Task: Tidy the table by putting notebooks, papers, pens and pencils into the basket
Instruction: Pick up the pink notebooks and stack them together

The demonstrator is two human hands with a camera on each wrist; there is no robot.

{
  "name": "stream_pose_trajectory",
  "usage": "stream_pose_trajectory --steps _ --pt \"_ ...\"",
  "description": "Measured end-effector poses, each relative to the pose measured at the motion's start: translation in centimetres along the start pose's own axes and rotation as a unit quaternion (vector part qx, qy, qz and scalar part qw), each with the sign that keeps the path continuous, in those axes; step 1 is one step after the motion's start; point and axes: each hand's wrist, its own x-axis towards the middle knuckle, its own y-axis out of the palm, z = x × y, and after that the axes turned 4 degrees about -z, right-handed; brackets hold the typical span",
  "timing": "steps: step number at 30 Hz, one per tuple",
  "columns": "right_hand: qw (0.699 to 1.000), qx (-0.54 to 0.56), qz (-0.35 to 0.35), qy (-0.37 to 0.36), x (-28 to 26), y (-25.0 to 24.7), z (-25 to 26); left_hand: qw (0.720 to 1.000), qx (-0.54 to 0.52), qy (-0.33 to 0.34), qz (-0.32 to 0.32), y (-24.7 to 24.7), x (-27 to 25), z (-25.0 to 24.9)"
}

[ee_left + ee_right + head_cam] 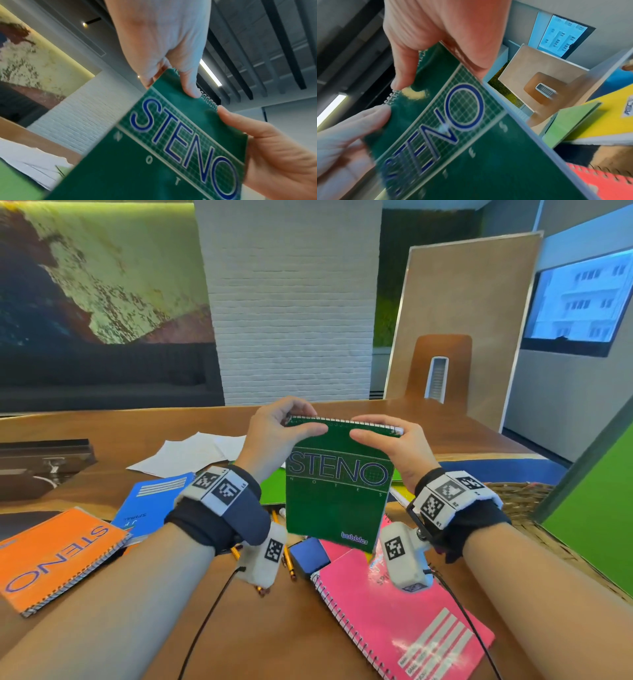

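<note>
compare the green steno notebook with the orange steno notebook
The green spiral steno notebook hangs upright in the air, gripped at its coil by the left hand and right hand; the orange spiral steno notebook lies flat on the wooden table, untouched. Both show STENO lettering.

The green notebook (337, 491) hides most of the lime sheet (272, 486) behind it, and the fingers of both hands (274, 426) behind its spiral edge. The basket (520, 498) at three o'clock is half covered by a wristband. Pencils (289, 563) vanish under the left wrist. Both wrist views are blurred.
</note>
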Motion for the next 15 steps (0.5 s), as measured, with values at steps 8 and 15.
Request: stream_pose_trajectory --steps 8,15 --pt "0.994 0.015 0.032 0.099 -0.1 -2.3 -1.5 0.993 -0.093 0.011 -0.065 2.5 0.0 -2.4" --pt "0.993 -0.035 -0.021 0.114 -0.6 -8.0 -0.6 0.963 -0.237 -0.104 -0.081 5.2 3.1 -4.4"
